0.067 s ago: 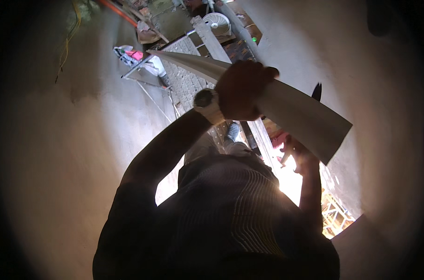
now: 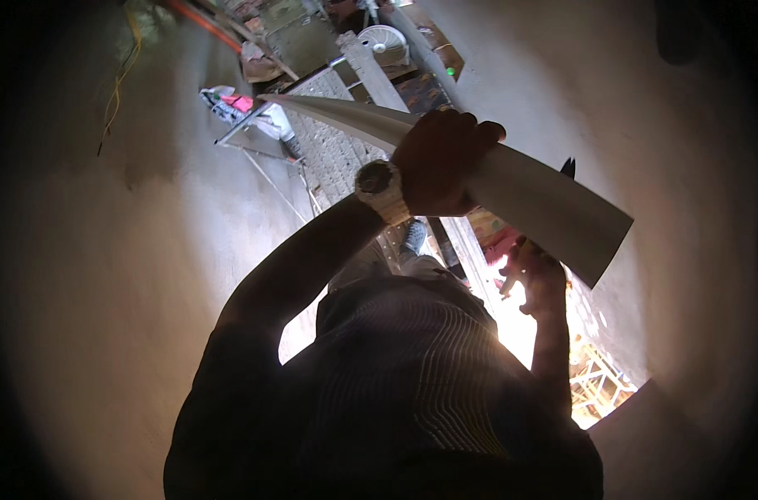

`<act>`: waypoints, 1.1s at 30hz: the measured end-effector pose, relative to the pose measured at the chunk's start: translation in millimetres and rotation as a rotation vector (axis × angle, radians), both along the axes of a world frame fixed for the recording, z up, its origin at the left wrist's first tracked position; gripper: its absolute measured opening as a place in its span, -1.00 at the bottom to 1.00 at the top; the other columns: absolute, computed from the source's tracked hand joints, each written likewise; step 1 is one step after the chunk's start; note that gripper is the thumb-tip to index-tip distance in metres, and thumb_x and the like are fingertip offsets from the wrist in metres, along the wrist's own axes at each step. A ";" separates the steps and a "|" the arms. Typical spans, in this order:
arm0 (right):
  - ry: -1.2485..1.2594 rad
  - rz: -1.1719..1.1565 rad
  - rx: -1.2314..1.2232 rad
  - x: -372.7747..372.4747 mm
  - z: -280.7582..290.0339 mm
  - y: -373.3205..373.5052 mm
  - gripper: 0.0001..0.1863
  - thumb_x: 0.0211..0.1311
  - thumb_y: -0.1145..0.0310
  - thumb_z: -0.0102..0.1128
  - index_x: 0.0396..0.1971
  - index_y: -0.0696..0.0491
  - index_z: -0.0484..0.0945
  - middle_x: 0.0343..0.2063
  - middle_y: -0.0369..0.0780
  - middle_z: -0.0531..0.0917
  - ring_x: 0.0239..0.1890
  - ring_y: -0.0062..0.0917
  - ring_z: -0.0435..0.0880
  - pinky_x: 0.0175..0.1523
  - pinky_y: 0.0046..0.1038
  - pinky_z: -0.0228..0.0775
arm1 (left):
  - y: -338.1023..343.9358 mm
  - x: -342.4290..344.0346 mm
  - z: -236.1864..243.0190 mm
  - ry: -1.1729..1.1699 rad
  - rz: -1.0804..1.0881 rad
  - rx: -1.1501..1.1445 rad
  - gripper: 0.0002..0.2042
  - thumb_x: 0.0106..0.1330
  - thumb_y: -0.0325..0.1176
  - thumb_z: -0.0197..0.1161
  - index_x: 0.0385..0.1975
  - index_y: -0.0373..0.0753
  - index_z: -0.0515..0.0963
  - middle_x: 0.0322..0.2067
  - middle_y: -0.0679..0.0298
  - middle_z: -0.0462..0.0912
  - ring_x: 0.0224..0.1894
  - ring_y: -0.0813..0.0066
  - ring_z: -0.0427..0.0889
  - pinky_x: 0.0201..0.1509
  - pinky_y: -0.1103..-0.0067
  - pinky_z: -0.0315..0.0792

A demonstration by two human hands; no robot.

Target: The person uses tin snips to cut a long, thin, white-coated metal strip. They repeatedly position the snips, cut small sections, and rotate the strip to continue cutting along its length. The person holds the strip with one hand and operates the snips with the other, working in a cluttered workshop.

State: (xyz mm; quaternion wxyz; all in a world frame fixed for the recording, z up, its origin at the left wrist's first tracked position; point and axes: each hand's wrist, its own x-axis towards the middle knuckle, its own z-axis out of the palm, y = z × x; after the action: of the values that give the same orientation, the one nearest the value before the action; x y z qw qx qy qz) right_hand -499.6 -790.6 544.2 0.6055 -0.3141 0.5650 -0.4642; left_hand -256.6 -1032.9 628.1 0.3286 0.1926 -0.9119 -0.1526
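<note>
My left hand (image 2: 446, 162), with a pale watch on its wrist, is closed around a long white strip (image 2: 554, 208) near its middle. The strip slants from the upper left down to a broad squared end at the right; its far part narrows and looks folded lengthwise. Below that broad end, my right hand (image 2: 536, 275) has its fingers curled, dark against the glare. Two thin dark tips, seemingly the blades of scissors (image 2: 569, 168), stick out beyond the strip's far edge, in line with this hand. The strip hides the stretch between them.
Under my feet lies a rough plank platform (image 2: 321, 112) with a metal frame. Plastered walls rise on both sides. Bundled cloth and bags (image 2: 241, 108) rest at the platform's left corner. A white fan (image 2: 385, 42) stands lower down. Yellow wire (image 2: 116, 100) hangs on the left wall.
The strip and my left hand have shifted slightly to the right. My right hand has moved a little, and the two dark tips look more parted.
</note>
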 end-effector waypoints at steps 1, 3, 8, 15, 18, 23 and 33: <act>0.082 0.128 -0.176 2.5 0.2 12.3 -0.48 0.31 0.34 0.36 0.21 0.24 0.52 -0.01 -0.02 0.69 -0.02 -0.20 0.75 0.01 -0.19 0.76 | 0.0 -15.8 1.2 0.034 -0.015 -0.005 -0.37 -0.03 -0.09 0.61 0.05 -0.16 0.54 -0.25 0.16 0.60 -0.17 0.11 0.66 0.00 0.18 0.52; 0.047 0.026 -0.157 9.6 6.5 45.5 -0.54 0.29 0.52 0.33 0.19 0.23 0.52 -0.07 -0.06 0.71 -0.02 -0.26 0.76 0.01 -0.26 0.75 | 3.5 -43.1 -3.9 -0.073 -0.026 0.027 -0.39 -0.02 -0.04 0.59 0.01 -0.16 0.54 -0.27 0.17 0.60 -0.20 0.10 0.66 -0.03 0.17 0.53; 0.311 -0.317 -0.165 50.7 -6.1 90.9 -0.85 0.15 0.48 0.44 -0.30 0.07 0.64 -0.24 -0.18 0.74 -0.15 -0.27 0.75 -0.01 -0.21 0.61 | -3.4 -95.8 -19.4 -0.047 -0.169 -0.046 -0.44 -0.01 0.00 0.56 -0.07 -0.18 0.56 -0.33 0.13 0.64 -0.26 0.06 0.70 -0.12 0.16 0.57; 0.481 -0.553 0.069 96.8 11.1 102.0 -0.67 0.21 0.60 0.35 -0.03 0.09 0.55 -0.29 -0.33 0.61 -0.28 -0.60 0.62 -0.16 -0.53 0.53 | -12.4 -120.4 -36.2 -0.117 -0.351 0.048 -0.54 0.06 -0.10 0.51 -0.13 -0.24 0.57 -0.41 0.10 0.70 -0.35 0.05 0.74 -0.21 0.21 0.64; 0.662 -0.562 0.241 103.9 36.0 99.1 -0.57 0.11 0.66 0.30 0.00 0.07 0.51 -0.29 -0.35 0.56 -0.25 -0.59 0.57 -0.08 -0.48 0.51 | -18.3 -120.4 -42.4 -0.024 -0.442 0.066 -0.54 0.09 -0.08 0.50 -0.13 -0.25 0.57 -0.41 0.11 0.69 -0.35 0.07 0.74 -0.21 0.21 0.63; 0.784 -0.598 0.428 109.1 83.2 89.5 -0.41 -0.01 0.67 0.30 0.13 0.10 0.48 -0.19 -0.26 0.57 -0.10 -0.52 0.61 0.05 -0.39 0.52 | -26.6 -104.6 -43.9 -0.143 -0.540 0.125 -0.36 0.07 -0.17 0.54 0.16 -0.31 0.53 -0.09 0.05 0.70 -0.03 0.04 0.75 0.09 0.22 0.66; 0.960 -0.559 0.532 133.9 119.2 86.4 -0.34 0.05 0.67 0.29 0.25 0.09 0.46 -0.10 -0.26 0.59 0.01 -0.52 0.59 0.06 -0.40 0.54 | -29.3 -89.5 -29.7 -0.206 -0.618 0.334 -0.32 0.06 -0.23 0.55 0.22 -0.29 0.49 -0.10 0.07 0.70 -0.02 0.04 0.73 0.11 0.21 0.64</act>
State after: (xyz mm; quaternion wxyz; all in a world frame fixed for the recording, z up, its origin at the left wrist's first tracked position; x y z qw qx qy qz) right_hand -365.7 -704.2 663.4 0.1967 -0.1660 0.9320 -0.2553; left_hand -346.1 -1062.2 598.4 0.1375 -0.0268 -0.9179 -0.3712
